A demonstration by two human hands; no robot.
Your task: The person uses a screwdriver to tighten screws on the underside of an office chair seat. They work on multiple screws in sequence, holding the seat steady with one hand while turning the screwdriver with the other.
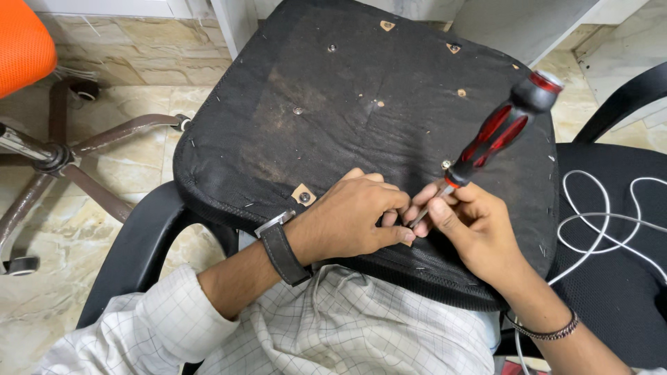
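Red-and-black screwdriver (501,132) tilted over an upturned black chair seat (361,104) on the lap, right hand (467,223) fingers pinching its shaft, left hand (354,217) fingers closed at the tip, white cable (597,229) nearby.

Office, orange swivel chair (24,48), marble floor (125,69), white desk legs (236,24)
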